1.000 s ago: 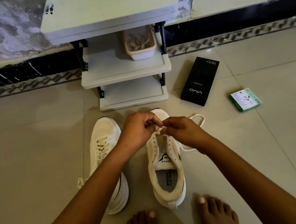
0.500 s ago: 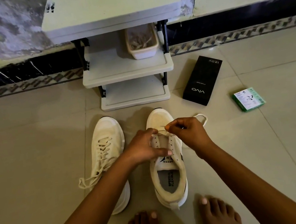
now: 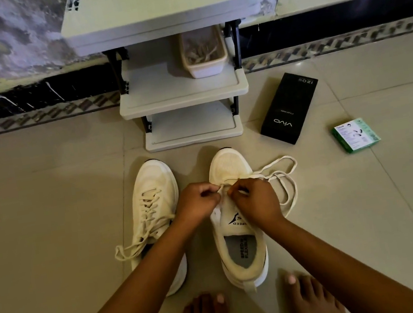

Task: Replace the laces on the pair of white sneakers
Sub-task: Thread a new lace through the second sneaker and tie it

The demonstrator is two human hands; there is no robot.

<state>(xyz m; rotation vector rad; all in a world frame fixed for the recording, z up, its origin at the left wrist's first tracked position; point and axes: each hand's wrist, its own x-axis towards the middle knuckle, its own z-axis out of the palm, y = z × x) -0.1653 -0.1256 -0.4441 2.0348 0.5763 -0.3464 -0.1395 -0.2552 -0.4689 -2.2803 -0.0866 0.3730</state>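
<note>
Two white sneakers stand side by side on the tiled floor, toes pointing away from me. The left sneaker (image 3: 154,207) is laced, its loose ends trailing off to the left. Over the right sneaker (image 3: 238,234), near its lowest eyelets, my left hand (image 3: 198,204) and my right hand (image 3: 256,202) each pinch the white lace (image 3: 283,177). Most of that lace lies in loops on the floor to the shoe's right. The tongue and open collar of the right sneaker show below my hands.
A grey tiered rack (image 3: 182,93) stands just beyond the shoes, with a small tub (image 3: 203,55) on its middle shelf. A black phone box (image 3: 289,107) and a small green box (image 3: 356,135) lie on the floor to the right. My bare feet (image 3: 255,312) are near the bottom edge.
Both hands stayed over the right sneaker's front eyelets and drew closer together on the lace. More lace now lies looped on the floor to the right.
</note>
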